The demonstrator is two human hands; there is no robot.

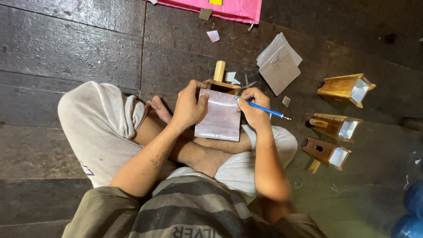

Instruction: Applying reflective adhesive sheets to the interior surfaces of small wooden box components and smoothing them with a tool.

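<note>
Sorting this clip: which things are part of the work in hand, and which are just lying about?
In hand:
left hand holding clear sheet
right hand with blue pen
wooden box under the sheet

Lying about:
three wooden lanterns
sheet stack
scissors
pink paper

left hand pressing silver sheet, right hand gripping blue pen
</note>
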